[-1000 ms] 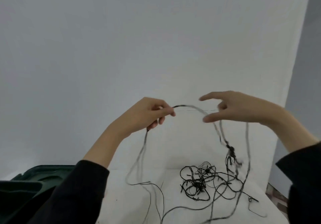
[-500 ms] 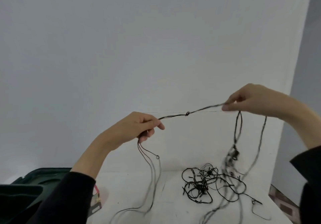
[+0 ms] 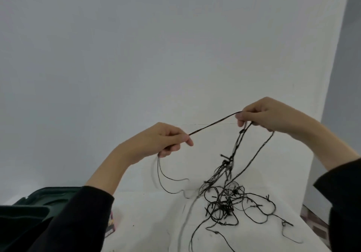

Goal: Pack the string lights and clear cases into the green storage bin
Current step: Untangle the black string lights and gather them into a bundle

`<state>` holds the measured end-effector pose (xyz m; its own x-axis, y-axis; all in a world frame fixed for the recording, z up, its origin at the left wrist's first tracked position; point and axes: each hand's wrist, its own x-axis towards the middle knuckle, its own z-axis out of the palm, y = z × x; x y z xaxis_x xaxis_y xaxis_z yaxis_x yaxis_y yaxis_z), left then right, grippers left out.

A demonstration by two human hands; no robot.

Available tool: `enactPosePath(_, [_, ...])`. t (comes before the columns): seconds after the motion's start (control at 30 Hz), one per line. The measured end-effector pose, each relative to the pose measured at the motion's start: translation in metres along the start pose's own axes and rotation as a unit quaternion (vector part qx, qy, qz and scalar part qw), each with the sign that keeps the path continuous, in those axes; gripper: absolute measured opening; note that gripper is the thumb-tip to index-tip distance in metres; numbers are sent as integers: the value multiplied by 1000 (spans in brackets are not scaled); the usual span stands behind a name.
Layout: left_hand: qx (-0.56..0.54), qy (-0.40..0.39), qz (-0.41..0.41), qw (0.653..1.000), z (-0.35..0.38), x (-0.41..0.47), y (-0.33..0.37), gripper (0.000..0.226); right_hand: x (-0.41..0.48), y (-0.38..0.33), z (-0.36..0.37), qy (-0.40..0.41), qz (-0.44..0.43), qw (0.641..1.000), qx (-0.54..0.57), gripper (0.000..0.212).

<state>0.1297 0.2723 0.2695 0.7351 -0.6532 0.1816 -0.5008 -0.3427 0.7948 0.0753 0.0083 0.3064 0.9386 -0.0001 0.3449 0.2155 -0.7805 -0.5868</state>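
Nearest, lower left: a dark green plastic storage bin (image 3: 46, 195), with its moulded rim and top face showing. The person's black left sleeve (image 3: 78, 220) lies across it, and what it holds cannot be told. Just beside the sleeve's right edge is a narrow strip of a colourful printed item (image 3: 111, 223), too hidden to identify. Both rest on the white-covered desk (image 3: 152, 228).

On the desk, right of centre: black thin-wire string lights (image 3: 222, 205), in one loose tangle of overlapping loops. Small dark bulb stubs stick off the wire, and stray ends trail toward the front and right edges. The bin stands well apart to the left of the tangle.

Above the tangle: several strands rise, bunched and partly blurred, to the right hand (image 3: 267, 114), whose curled fingers and thumb pinch them. A doubled length runs taut from there, sloping down leftward to the left hand (image 3: 166, 140). That hand's fingers are closed round the wire, and two slack loops hang beneath it. The black right sleeve (image 3: 343, 203) sits at the frame edge.

Farthest: a plain white backdrop (image 3: 175, 46).
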Motion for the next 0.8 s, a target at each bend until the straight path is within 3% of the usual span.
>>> enactPosePath(0.3, [0, 19, -80, 997, -15, -17, -34, 27, 4, 43, -8, 39, 81, 996, -1, 31])
enactPosePath(0.4, [-105, 56, -89, 989, -15, -16, -38, 24, 2, 46, -6, -22, 81, 996, -27, 18])
enactPosePath(0.43, [-196, 85, -87, 973, -15, -14, -38, 21, 0, 45, -5, -54, 86, 994, -29, 9])
enactPosePath(0.5, [-388, 142, -67, 908, -17, -12, -33, 18, -2, 43, -8, -103, 92, 990, -36, 22])
enactPosePath(0.57, [-497, 177, -35, 849, -18, -10, -24, 18, -4, 36, -13, -106, 72, 991, -28, 32])
enactPosePath(0.6, [-520, 181, -22, 835, -17, -8, -17, 19, -5, 30, -15, -104, 53, 993, -6, 34])
enactPosePath(0.67, [-498, 169, -10, 851, -7, -3, -3, 21, -6, 14, -12, -111, 9, 992, 55, 37])
enactPosePath(0.8, [-322, 130, -15, 938, 31, 18, 21, 15, -5, -19, 9, -113, -97, 980, 135, 34])
